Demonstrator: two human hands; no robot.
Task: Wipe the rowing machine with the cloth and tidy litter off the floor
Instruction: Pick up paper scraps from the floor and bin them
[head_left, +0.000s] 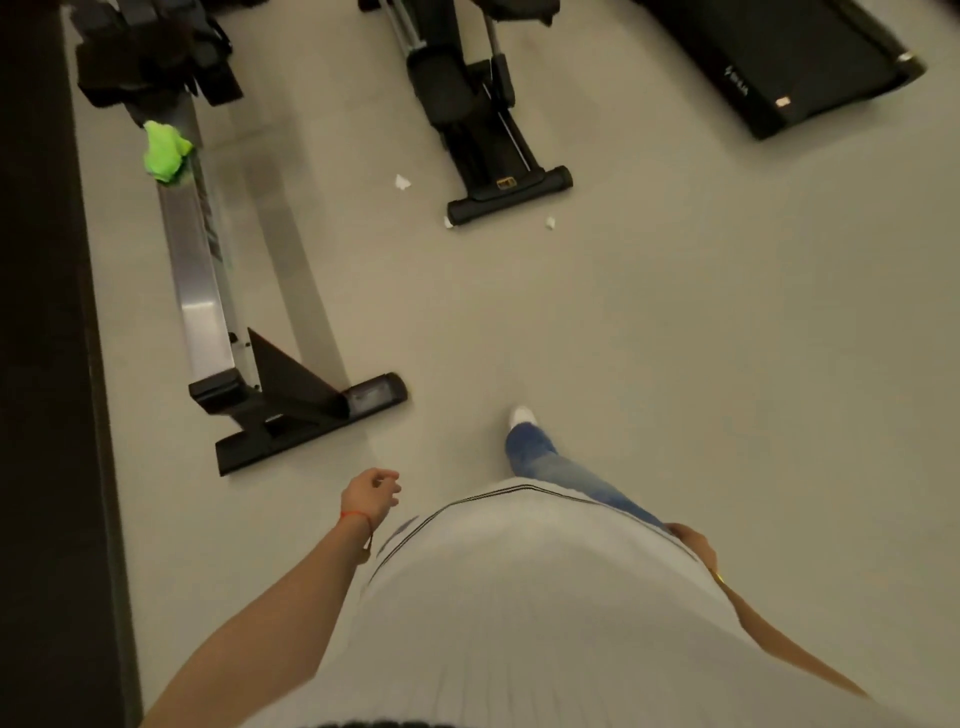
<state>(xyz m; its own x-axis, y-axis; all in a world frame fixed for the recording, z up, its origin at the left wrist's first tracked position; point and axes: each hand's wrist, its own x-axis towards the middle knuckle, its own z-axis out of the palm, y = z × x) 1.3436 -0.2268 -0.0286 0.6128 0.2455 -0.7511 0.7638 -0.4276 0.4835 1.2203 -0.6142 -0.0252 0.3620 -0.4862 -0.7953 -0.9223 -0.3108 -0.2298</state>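
The green cloth (165, 151) lies bunched on the rowing machine (200, 270) rail, apparently parked there for wiping. Three white paper scraps (402, 182) lie on the floor (623, 312) near the second machine (488, 130). The left hand (370, 493) hangs loosely curled and empty; whether the right hand (693, 540) holds anything I cannot tell.

Pale grey floor (675, 338), treadmill (795, 57), dark wall (31, 312) at left.

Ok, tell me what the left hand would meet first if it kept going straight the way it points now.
Probably the black rear foot of the rowing machine, just ahead of the left hand. The hand looks empty, loosely curled. Depth is unclear; held high, it could pass above the foot.
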